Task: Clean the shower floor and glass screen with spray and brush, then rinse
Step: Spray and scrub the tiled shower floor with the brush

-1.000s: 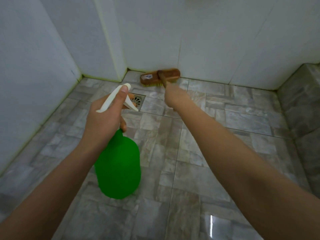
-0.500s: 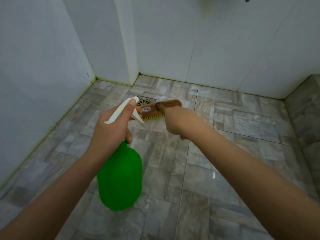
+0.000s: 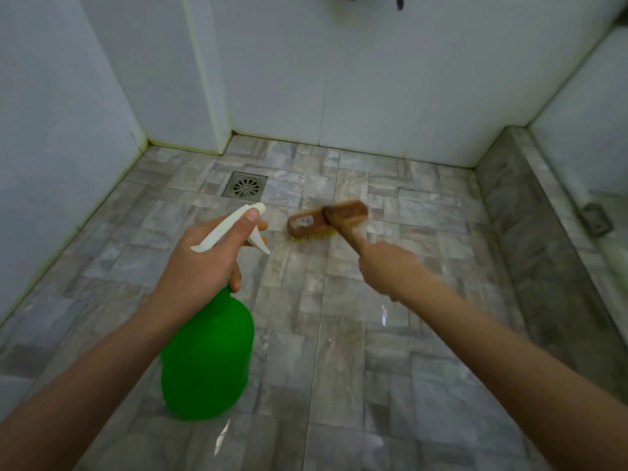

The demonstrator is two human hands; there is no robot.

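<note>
My left hand [image 3: 207,263] grips the neck of a green spray bottle [image 3: 207,358] with a white trigger head [image 3: 234,226], thumb lying along the top of the head. The bottle hangs above the grey tiled shower floor [image 3: 333,351]. My right hand [image 3: 390,266], blurred by motion, grips the wooden handle of a scrubbing brush [image 3: 326,219]. The brush head has yellow bristles pressed down on the floor tiles, just right of the spray nozzle.
A square metal floor drain [image 3: 245,185] lies beyond the nozzle near the back wall. White tiled walls [image 3: 373,79] enclose the floor on the left and back. A raised stone curb [image 3: 530,232] runs along the right side.
The brush has been pulled back from the base of the back wall toward me and then slid right across the floor. My left hand with the bottle has stayed about where it was.
</note>
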